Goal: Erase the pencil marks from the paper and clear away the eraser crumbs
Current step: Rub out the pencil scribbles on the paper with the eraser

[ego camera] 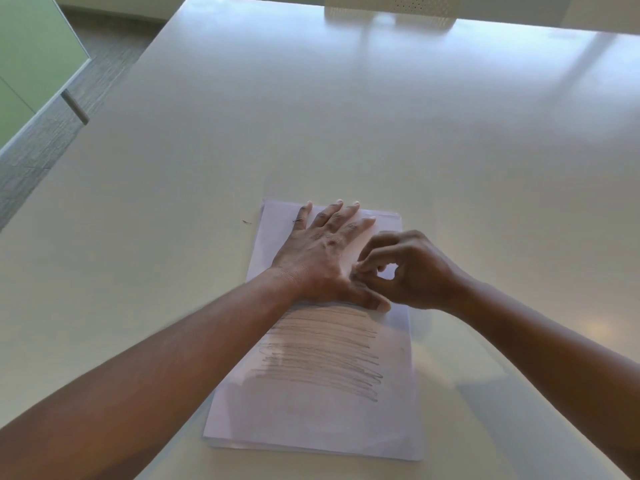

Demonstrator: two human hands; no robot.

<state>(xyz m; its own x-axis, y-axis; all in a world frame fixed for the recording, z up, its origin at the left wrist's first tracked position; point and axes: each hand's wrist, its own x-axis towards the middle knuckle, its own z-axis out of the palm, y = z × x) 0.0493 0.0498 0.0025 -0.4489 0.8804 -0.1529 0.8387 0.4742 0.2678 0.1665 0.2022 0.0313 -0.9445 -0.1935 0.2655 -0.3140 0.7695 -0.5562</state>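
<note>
Two hands are over the paper (311,420), which lies on the pale tabletop (311,116) right in front of the person, on what looks like a thin stack of sheets. The left hand (322,258) is pressed flat on the upper half of the sheet, fingers spread, nothing held, so the page is pinned. The right hand (405,271) is drawn in close beside the left thumb, and its grip is pinched together, thumb against fingertips (363,268). Something small is probably held there, most likely the eraser, but it is hidden by the fingers and cannot be made out.

Plenty of pencil marks (322,355) are left: a broad band of grey scribble fills the middle of the sheet, just below the left hand. The part above appears bare, though much of it is covered by the hand. No crumbs can be picked out anywhere at this sharpness; only a tiny dark speck (246,222) is seen on the tabletop beside the top left corner of the sheet.

Judged from this, the rubbing step is in hand and far from finished, with the sweeping not yet begun. For the next move, the pinched fingers would need to be brought down onto the top lines of the scribble and worked back and forth. The flat hand would have to stay firm so the sheet is not creased or dragged.
</note>
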